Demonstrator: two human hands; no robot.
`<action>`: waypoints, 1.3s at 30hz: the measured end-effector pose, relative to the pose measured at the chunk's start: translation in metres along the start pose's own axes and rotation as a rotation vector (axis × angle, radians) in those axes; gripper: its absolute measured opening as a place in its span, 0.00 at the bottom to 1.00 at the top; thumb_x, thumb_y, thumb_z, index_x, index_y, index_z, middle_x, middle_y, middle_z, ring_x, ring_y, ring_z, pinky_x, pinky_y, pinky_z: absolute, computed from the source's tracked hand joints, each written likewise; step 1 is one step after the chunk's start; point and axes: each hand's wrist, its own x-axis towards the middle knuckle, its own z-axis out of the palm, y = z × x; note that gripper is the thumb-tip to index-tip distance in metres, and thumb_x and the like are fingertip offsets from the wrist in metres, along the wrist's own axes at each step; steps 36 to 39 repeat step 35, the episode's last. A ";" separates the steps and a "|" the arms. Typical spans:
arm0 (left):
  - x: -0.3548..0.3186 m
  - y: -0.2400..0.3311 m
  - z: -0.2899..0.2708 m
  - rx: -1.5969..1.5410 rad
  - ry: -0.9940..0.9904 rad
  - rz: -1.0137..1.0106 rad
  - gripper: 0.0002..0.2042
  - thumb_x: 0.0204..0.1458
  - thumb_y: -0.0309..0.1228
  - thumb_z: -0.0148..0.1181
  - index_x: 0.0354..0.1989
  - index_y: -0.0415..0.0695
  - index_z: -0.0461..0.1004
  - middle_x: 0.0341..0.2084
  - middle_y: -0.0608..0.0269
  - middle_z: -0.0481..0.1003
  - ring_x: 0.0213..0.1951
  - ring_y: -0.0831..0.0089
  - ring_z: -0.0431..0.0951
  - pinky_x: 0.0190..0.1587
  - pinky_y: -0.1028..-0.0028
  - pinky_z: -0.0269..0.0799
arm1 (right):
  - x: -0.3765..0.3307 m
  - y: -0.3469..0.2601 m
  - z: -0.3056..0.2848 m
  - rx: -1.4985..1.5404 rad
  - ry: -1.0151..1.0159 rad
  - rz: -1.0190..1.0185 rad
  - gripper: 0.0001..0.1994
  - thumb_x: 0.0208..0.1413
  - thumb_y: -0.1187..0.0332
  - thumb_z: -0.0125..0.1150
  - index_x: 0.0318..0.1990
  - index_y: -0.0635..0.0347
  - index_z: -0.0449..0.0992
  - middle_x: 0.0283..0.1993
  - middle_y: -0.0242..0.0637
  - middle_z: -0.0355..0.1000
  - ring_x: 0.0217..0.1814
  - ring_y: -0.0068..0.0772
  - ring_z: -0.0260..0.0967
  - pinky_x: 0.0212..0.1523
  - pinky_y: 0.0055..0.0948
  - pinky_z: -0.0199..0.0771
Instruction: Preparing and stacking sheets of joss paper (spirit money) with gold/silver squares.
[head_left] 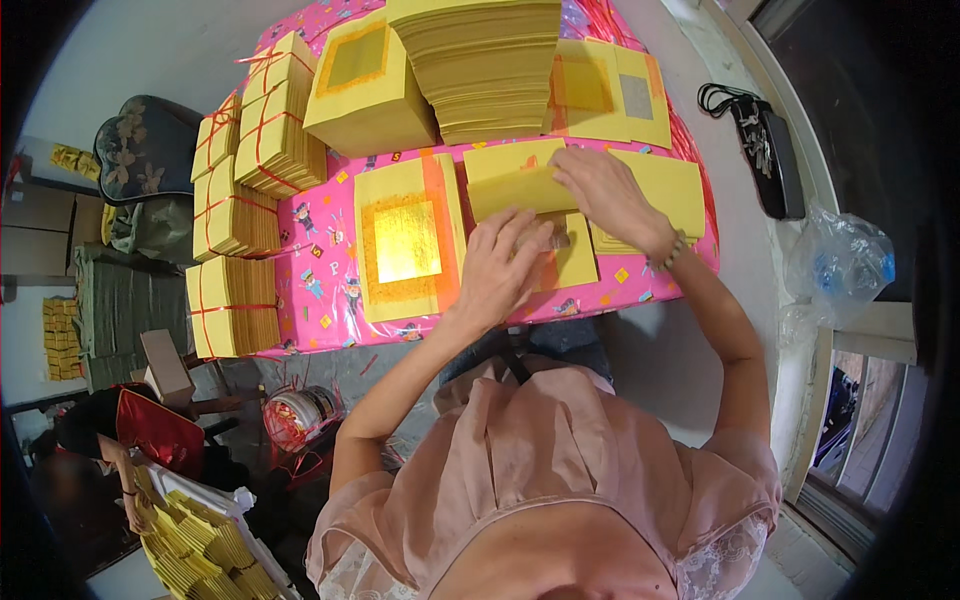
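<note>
A yellow paper sheet (pixel 512 188) is bent over in front of me, its raised flap standing above the sheet beneath. My right hand (pixel 608 195), with a bead bracelet at the wrist, pinches the flap's upper right corner. Over the left part of the lower paper (pixel 575 262) rests my left hand (pixel 505 262), fingers stretched out and a little apart, near the flap's lower edge. What lies under its palm is hidden. Left of it is a yellow sheet with an orange-bordered gold foil square (pixel 408 243). More yellow sheets (pixel 655 195) lie beyond my right wrist.
Tall yellow paper stacks (pixel 475 75) stand at the table's back. Bundles tied with red string (pixel 235 310) line the left side of the pink-covered table (pixel 310 325). A string-wrapped container (pixel 300 415) is on the floor. Another person's hand (pixel 135 510) touches yellow bundles, lower left.
</note>
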 end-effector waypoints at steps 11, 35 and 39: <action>0.019 -0.029 0.038 0.161 -0.284 -0.131 0.42 0.50 0.47 0.65 0.71 0.43 0.55 0.68 0.38 0.54 0.70 0.43 0.52 0.71 0.48 0.46 | 0.066 0.061 0.061 -0.168 -0.072 0.036 0.07 0.59 0.70 0.56 0.40 0.65 0.75 0.41 0.48 0.75 0.45 0.53 0.73 0.45 0.47 0.71; 0.017 -0.037 0.053 0.144 -0.316 -0.183 0.41 0.53 0.52 0.60 0.71 0.43 0.55 0.67 0.38 0.55 0.70 0.43 0.53 0.71 0.48 0.46 | 0.087 0.050 0.087 -0.208 -0.364 0.059 0.21 0.58 0.74 0.49 0.61 0.58 0.71 0.53 0.51 0.73 0.55 0.52 0.72 0.54 0.47 0.72; 0.017 -0.037 0.053 0.144 -0.316 -0.183 0.41 0.53 0.52 0.60 0.71 0.43 0.55 0.67 0.38 0.55 0.70 0.43 0.53 0.71 0.48 0.46 | 0.087 0.050 0.087 -0.208 -0.364 0.059 0.21 0.58 0.74 0.49 0.61 0.58 0.71 0.53 0.51 0.73 0.55 0.52 0.72 0.54 0.47 0.72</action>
